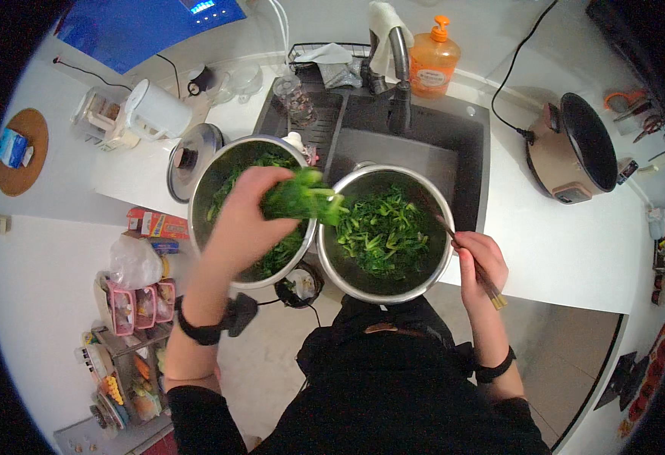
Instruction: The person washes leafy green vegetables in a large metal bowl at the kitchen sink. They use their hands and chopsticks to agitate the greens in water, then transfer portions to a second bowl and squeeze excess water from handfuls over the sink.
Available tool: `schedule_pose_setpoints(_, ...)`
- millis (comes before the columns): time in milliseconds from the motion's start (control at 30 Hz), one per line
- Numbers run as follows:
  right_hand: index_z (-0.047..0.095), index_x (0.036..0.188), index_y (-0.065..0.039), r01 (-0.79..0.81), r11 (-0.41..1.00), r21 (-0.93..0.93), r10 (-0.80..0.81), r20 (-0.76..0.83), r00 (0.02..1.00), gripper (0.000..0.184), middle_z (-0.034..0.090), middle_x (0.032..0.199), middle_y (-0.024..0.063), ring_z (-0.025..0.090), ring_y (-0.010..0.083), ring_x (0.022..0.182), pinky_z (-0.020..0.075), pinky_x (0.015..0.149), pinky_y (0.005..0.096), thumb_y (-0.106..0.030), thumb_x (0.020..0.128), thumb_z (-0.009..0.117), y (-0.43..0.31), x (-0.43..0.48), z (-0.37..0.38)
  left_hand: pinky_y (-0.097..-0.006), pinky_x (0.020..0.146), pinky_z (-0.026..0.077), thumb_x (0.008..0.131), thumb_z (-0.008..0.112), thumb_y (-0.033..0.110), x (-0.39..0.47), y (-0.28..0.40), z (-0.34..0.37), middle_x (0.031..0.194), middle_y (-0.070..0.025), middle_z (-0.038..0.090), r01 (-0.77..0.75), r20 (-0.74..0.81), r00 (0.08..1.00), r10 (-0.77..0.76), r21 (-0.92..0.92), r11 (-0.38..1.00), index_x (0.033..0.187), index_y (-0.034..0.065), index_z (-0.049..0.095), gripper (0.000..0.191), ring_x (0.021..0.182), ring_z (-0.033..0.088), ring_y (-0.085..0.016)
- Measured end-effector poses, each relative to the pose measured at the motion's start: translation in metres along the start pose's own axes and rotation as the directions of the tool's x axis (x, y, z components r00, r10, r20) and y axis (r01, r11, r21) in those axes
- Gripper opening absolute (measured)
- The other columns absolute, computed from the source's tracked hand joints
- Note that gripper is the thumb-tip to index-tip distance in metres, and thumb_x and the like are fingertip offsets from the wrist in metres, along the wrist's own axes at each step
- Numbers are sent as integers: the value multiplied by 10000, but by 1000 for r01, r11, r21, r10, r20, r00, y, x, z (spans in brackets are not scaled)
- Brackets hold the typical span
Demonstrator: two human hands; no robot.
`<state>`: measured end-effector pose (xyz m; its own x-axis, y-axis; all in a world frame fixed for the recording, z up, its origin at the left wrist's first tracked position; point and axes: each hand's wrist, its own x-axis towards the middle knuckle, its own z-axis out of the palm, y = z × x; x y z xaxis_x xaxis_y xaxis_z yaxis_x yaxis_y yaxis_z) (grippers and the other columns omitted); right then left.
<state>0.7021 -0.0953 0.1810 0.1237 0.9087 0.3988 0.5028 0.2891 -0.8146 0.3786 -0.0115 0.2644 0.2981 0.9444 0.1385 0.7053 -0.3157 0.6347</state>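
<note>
My left hand (253, 219) grips a bunch of leafy greens (304, 198) above the gap between two metal pots. More greens lie inside the left pot (196, 233), partly hidden under my hand and forearm. The right pot (386, 297) holds a heap of chopped-looking greens (381, 233) with pale green stems. In my right hand (483, 264) is a pair of chopsticks (487, 282), held at the right pot's rim with their tips reaching inside it. Both pots stand at the front of the sink.
Behind the pots is a dark double sink (469, 133) with a faucet (401, 102). An orange soap pump bottle (434, 62) stands behind it. A glass lid (193, 165) leans at the left pot. On the right counter sits an electric cooker (560, 153). A small bin (301, 285) is below.
</note>
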Motion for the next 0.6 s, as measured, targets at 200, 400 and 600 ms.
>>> schedule_pose_setpoints(200, 636, 916, 44, -32, 999, 36, 33, -30, 999, 142, 613, 833, 127, 596, 169, 682, 491, 633, 259, -69, 885, 556, 10, -3, -8, -378, 1059, 317, 749, 741, 261, 8, -9, 100, 1359, -248, 399, 244, 332, 934, -128, -333, 911, 1395, 61, 345, 783, 1270, 394, -346)
schedule_pose_setpoints(400, 637, 900, 39, -177, 954, 241, 175, 30, 984, 225, 573, 825, 100, 564, 124, 612, 460, 543, 231, -162, 917, 538, 19, -5, -6, -348, 773, 514, 803, 684, 214, -44, -37, 131, 1014, -155, 606, 348, 450, 870, -201, -271, 898, 1083, 15, 609, 351, 917, 618, -261)
schedule_pose_setpoints(600, 638, 852, 39, -337, 882, 329, 263, 250, 932, 229, 575, 845, 110, 600, 147, 605, 499, 542, 242, -168, 911, 561, 38, -5, 44, -411, 871, 451, 672, 751, 145, -68, -58, 139, 996, -119, 605, -138, 495, 855, 158, -76, 987, 1018, 45, 631, 380, 985, 559, -304)
